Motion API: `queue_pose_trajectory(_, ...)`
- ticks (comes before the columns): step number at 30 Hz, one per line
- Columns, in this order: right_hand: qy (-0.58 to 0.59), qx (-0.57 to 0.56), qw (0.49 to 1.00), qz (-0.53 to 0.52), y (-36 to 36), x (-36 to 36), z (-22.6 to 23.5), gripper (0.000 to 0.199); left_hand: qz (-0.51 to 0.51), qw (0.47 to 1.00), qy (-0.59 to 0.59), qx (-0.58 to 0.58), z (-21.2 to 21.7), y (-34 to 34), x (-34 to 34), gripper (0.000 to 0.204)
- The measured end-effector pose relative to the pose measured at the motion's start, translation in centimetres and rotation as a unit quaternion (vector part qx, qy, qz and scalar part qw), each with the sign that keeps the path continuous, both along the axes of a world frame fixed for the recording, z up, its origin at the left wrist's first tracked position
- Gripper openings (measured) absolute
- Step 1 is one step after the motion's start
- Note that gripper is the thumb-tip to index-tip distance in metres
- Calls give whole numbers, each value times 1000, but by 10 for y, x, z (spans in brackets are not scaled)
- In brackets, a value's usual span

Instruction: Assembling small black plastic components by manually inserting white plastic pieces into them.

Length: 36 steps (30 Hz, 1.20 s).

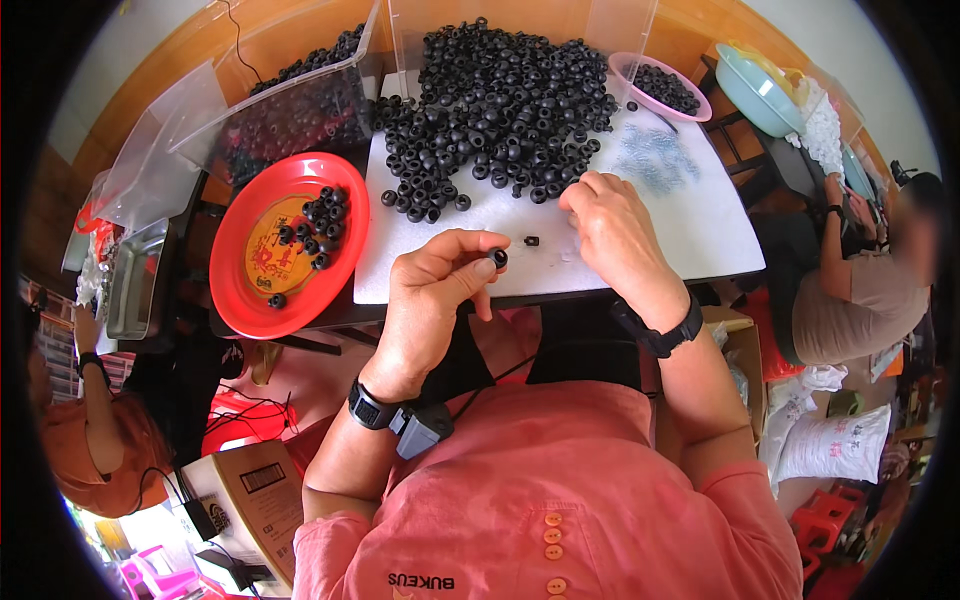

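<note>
Matt black rubber-like rings (500, 90) are piled at twelve o'clock on a smooth white board (690, 225). A glossy red plastic plate (240, 290) is seen at nine o'clock.

**Surface and its load**

White surface (690, 225), rectangular, on a dark frame. A large heap of black rubber rings (500, 95) covers its far middle, spilling toward the near edge. One small black piece (531, 241) lies apart near the near edge. A cluster of small clear parts (655, 158) sits right of the heap. A pink bowl (690, 108) of black rings stands at the far right corner.
</note>
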State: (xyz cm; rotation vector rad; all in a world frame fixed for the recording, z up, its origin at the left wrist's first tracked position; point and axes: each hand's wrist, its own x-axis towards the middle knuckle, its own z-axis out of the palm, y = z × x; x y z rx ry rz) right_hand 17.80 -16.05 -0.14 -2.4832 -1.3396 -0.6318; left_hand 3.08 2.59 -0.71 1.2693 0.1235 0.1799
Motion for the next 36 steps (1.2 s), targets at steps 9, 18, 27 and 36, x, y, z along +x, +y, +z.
queue_pose_trajectory(9, 368, 240, 888, 132, 6, -37, 22, 7, 9, 1000, -5, 4, -2, -1, 1, 21)
queue_pose_trajectory(18, 450, 247, 836, 192, 20, -47, 26, 6, 19, 1000, -14, 6, -3, -4, 0, 18)
queue_pose_trajectory(27, 471, 218, 835, 186, 18, -48, 36, 5, 15, 1000, -13, 8, -3, -3, 1, 17)
queue_pose_trajectory(36, 558, 247, 770, 184, 22, -39, 27, 9, 13, 1000, -11, 25, -5, -2, 2, 14)
